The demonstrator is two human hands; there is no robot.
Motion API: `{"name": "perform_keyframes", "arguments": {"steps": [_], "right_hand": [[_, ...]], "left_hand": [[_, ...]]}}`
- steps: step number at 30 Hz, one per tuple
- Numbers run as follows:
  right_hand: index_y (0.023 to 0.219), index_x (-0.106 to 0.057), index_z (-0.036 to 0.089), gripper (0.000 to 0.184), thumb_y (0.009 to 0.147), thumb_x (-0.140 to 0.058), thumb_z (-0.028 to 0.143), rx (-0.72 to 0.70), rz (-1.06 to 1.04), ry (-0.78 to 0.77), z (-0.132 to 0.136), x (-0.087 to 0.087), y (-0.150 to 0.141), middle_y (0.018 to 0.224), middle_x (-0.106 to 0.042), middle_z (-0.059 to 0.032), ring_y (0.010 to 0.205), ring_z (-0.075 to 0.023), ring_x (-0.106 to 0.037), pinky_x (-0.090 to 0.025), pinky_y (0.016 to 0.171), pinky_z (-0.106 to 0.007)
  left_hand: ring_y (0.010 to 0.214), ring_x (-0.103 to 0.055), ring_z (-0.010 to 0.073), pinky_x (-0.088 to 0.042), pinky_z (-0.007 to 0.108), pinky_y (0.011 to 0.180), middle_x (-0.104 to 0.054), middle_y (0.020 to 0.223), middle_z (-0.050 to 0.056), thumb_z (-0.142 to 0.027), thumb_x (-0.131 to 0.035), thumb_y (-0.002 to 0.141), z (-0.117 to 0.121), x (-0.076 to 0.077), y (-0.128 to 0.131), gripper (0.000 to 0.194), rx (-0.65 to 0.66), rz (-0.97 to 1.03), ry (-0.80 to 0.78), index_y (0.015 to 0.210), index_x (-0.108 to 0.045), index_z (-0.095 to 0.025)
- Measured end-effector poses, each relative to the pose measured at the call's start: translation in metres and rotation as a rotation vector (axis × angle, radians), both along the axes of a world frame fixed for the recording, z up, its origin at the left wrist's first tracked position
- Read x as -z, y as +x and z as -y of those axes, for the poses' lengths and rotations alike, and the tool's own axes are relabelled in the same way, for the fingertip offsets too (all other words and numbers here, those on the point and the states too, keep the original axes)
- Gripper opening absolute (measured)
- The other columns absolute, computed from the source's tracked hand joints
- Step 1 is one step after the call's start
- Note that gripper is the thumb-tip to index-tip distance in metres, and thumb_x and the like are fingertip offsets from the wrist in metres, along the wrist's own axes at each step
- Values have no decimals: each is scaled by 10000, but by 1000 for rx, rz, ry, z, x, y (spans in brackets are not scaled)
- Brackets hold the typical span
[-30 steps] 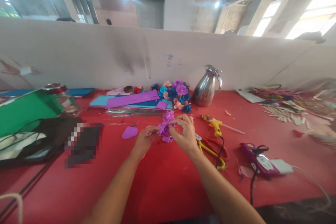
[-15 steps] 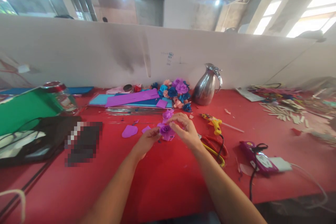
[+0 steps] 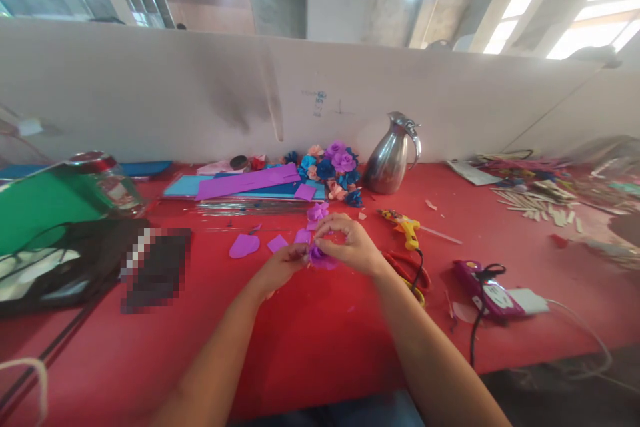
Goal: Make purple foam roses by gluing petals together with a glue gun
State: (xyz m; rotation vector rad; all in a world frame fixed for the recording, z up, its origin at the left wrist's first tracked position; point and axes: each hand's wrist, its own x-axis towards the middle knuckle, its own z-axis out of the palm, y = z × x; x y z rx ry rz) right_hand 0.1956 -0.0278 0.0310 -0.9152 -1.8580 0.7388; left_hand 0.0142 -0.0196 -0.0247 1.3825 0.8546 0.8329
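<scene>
Red is covering the table (image 3: 305, 347), which is running up to a pale wall (image 3: 190, 80) with faint scribbles on it. Near the middle, both hands are meeting over a purple flower (image 3: 324, 259), which is sitting between their fingertips. The left hand (image 3: 280, 268) is pinching the flower's left edge, its thumb and forefinger nearly together. The right hand (image 3: 353, 245) is arching over from the other side; its thumb and forefinger are curving into a loop, with red showing through the gap, and their tips are touching the flower's upper edge. Whether they are gripping a petal, blur is making it impossible to tell.

Much of the flower is hiding behind the fingers, and its stem is not showing clearly. Just beyond the hands, a second purple bloom (image 3: 317, 212) is partly disappearing behind the right one. Loose purple petals (image 3: 244, 246) are lying to the left. Farther back, a bunch (image 3: 343, 161) of purple, blue and pink blooms is resting beside a steel jug (image 3: 387, 159). Right of the hands, a yellow glue gun (image 3: 411, 233) is lying near red and yellow handles (image 3: 407, 268), which the right forearm is partly covering. At left, pixels are masking a dark object (image 3: 157, 270).
</scene>
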Motion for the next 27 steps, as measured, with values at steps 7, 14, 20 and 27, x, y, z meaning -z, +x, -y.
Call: {"name": "perform_keyframes", "arguments": {"steps": [7,14,20,27], "right_hand": [[729,-695,208,93,768,-612,225,7,-3,-17,-3,5,1,818,-672,-23,839,-167,-609,-436,851,-323],[769,-697,205,136,798,-593,287,25,-105,-64,-3,8,-5,844,-676,-36,863,-176,-609,-442,839,-310],[789,-612,192,131,808,-526,289,310,-459,-113,4,11,-12,748,-625,-7,716,-144,-568,-439,692,-261],[822,-612,214,134,723,-568,135,251,-177,204,14,18,-31,823,-628,-24,811,-184,-555,-432,760,-318]], "left_hand": [[724,-572,182,-456,323,765,-649,705,17,-370,-689,692,-2,7,-1,190,15,-46,96,682,-673,-181],[733,-577,184,-458,306,753,-651,727,26,-356,-666,713,-2,4,-1,171,-10,-61,156,695,-691,-187],[794,-590,178,-434,279,771,-679,782,30,-349,-672,714,-8,6,-5,163,-375,-36,237,734,-714,-193],[697,-546,156,-409,258,664,-668,741,23,-366,-705,669,-10,10,-8,217,-507,102,163,778,-726,-180]]}}
